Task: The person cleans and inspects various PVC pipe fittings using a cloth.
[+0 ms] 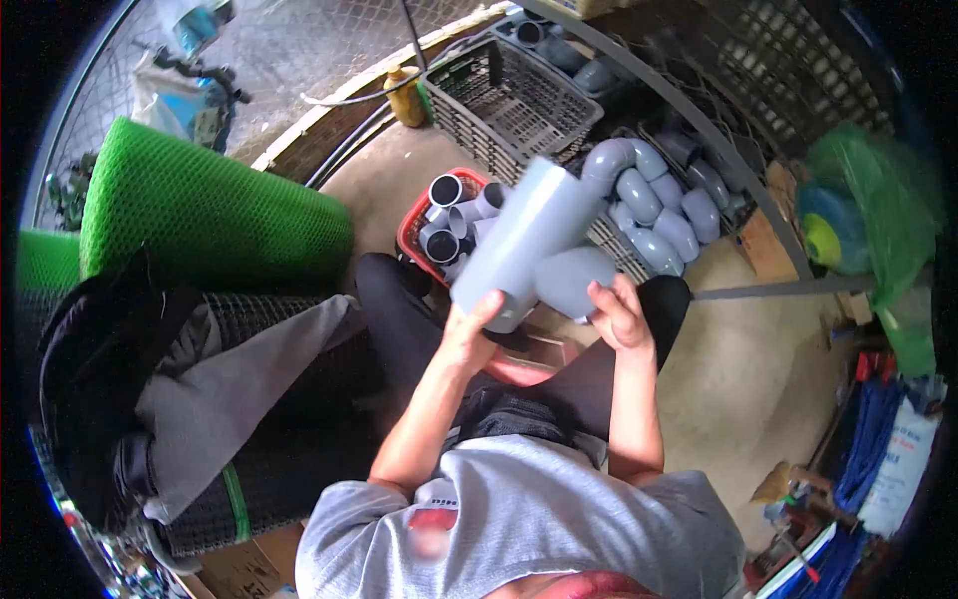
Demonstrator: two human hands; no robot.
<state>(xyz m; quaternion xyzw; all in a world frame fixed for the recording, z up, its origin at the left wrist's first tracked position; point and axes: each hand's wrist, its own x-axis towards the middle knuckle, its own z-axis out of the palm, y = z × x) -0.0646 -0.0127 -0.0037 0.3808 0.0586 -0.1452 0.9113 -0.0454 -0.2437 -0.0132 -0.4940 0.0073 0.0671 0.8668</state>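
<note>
A large grey plastic pipe tee is held up in front of my lap, its long tube slanting up to the right and its short branch pointing right. My left hand is closed around the lower end of the tube, thumb on top. At the branch's open end, my right hand grips with thumb and curled fingers. Behind the tee stands a red basket of smaller grey pipe fittings. Grey elbow fittings are piled to the right of the tee.
Beyond the red basket is a dark plastic crate, with a yellow bottle beside it. Rolls of green mesh and a grey cloth lie on the left. A green plastic bag hangs at the right, above blue bundles.
</note>
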